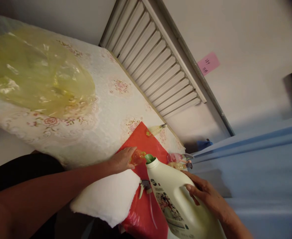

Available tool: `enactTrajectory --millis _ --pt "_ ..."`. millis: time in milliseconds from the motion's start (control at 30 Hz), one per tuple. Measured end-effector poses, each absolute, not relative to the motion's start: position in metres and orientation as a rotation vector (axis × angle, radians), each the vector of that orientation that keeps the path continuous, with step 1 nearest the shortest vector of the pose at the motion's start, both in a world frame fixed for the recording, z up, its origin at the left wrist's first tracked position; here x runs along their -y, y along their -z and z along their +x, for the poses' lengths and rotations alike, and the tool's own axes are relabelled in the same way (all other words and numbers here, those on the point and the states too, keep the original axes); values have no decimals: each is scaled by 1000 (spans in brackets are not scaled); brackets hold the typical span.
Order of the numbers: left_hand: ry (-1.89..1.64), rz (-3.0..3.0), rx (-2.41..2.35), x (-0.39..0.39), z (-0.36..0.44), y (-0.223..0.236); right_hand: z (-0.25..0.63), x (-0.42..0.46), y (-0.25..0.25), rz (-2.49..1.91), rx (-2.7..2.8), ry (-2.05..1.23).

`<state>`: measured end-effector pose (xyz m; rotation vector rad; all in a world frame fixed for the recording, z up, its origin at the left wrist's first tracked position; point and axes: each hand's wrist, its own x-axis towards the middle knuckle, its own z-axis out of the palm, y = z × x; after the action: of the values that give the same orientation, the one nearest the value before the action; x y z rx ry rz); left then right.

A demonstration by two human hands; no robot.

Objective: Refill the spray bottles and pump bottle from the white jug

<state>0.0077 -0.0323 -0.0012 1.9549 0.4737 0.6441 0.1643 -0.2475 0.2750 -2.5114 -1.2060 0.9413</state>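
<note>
My left hand [122,160] is closed around a small clear orange bottle [137,157] that stands on a red mat [146,141]. My right hand [205,192] grips the handle side of a large cream jug [172,196] with a printed label. The jug is tilted, and its green spout [149,158] sits right beside the mouth of the small bottle. A loose spray-pump head [144,186] with a thin tube lies on the red mat just under the jug.
A white folded cloth [108,197] lies by my left wrist. Other small spray bottles, a yellow one [155,129] and pink ones [177,159], lie on the mat. A yellowish plastic bag [36,73] rests on the floral tablecloth [106,109]. A louvred shutter [158,66] and a blue curtain [255,159] stand behind.
</note>
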Motion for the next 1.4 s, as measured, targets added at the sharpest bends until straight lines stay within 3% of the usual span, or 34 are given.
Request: enactTrajectory --millis 1400 --pt "-666 1942 -456 32 9 6 167 240 -283 -2580 1243 -961"
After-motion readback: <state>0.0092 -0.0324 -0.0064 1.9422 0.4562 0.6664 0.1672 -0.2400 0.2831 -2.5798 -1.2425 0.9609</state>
